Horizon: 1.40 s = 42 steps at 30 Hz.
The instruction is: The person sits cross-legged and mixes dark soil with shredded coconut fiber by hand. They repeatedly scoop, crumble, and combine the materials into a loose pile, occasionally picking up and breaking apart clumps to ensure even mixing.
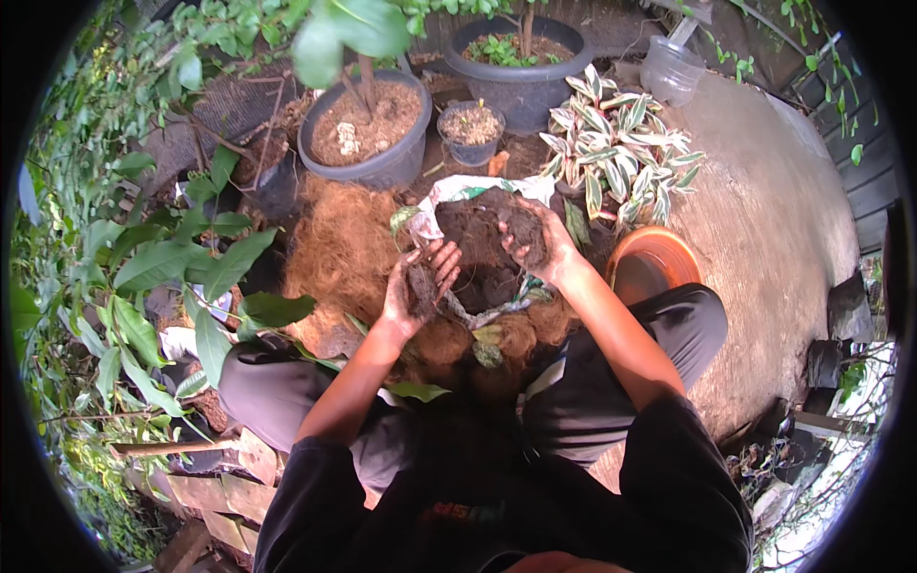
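Between my knees stands an open white plastic sack [441,194] of dark soil [468,218], its rim folded down. My left hand [435,267] is cupped at the sack's left edge, palm turned inward, with a dark clump of soil in it. Over the right side of the opening, my right hand [546,244] curls around another clump of soil with thin roots in it. Both hands are smeared with soil, and a gap separates them. Brown coconut fibre [344,248] is heaped left of the sack, and more fibre lies along its near side.
An orange-brown pot [669,250] stands by my right knee. Beyond the sack are a large grey pot [415,158], a small pot [470,151] and another big planter [521,95]. A striped-leaf plant [621,143] grows at far right, near a clear plastic container [672,72]. Leafy branches [158,263] crowd the left.
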Each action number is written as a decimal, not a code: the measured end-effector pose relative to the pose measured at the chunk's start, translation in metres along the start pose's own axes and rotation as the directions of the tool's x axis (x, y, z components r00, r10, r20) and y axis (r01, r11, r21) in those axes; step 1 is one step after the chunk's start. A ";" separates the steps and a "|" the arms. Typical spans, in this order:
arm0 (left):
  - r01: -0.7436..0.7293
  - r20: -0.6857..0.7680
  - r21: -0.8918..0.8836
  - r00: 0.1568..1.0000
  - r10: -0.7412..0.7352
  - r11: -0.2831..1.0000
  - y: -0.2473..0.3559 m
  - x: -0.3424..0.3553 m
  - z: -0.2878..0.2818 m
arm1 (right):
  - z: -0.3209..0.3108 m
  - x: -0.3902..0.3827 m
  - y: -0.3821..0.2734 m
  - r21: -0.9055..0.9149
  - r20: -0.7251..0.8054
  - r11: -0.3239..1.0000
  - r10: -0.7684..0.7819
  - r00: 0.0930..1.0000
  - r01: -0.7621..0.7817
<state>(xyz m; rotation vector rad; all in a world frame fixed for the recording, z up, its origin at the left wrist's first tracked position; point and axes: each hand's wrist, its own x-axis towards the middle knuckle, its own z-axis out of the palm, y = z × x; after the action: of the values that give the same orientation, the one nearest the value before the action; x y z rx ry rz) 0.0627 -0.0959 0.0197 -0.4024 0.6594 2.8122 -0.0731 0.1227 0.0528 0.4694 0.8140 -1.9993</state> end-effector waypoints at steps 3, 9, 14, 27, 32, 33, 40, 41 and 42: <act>0.028 0.037 0.029 0.999 -0.030 0.999 -0.018 0.002 -0.004 | 0.001 0.007 0.013 -0.060 -0.055 0.998 -0.017 0.998 0.014; 0.134 0.057 0.097 0.989 -0.139 0.986 -0.024 0.004 0.003 | -0.020 0.028 0.042 -0.287 -0.091 0.957 -0.080 0.993 0.051; 0.072 -0.070 0.335 0.996 -0.051 0.939 -0.027 0.015 -0.004 | 0.006 0.043 0.071 -0.619 -0.294 0.774 -0.388 0.874 0.136; -0.059 -0.231 0.503 0.952 0.200 0.862 -0.067 0.018 -0.050 | 0.023 0.058 0.114 -0.893 -0.039 0.373 -0.618 0.785 0.250; 0.065 -0.222 0.190 0.975 -0.022 0.980 -0.054 0.010 -0.025 | 0.029 0.055 0.120 -0.860 -0.036 0.409 -0.646 0.763 0.305; 0.112 -0.234 0.188 0.970 -0.066 0.976 -0.050 0.007 -0.023 | 0.026 0.056 0.120 -0.838 -0.020 0.436 -0.625 0.780 0.328; 0.106 -0.130 0.224 0.988 -0.078 0.969 -0.025 0.001 0.005 | 0.012 0.075 0.096 -0.870 -0.193 0.490 -0.447 0.873 0.059; 0.067 -0.104 0.291 0.994 -0.038 0.954 -0.020 0.000 0.011 | 0.008 0.079 0.093 -0.854 -0.214 0.517 -0.442 0.871 0.053; 0.026 -0.075 0.357 0.997 0.000 0.934 -0.017 0.000 0.015 | 0.005 0.082 0.091 -0.838 -0.235 0.544 -0.437 0.868 0.047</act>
<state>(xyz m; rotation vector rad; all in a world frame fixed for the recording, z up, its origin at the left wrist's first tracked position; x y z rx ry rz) 0.0644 -0.0747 0.0260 -0.4388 1.1551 2.5949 -0.0388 0.0355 -0.0261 0.2218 2.0659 -1.5034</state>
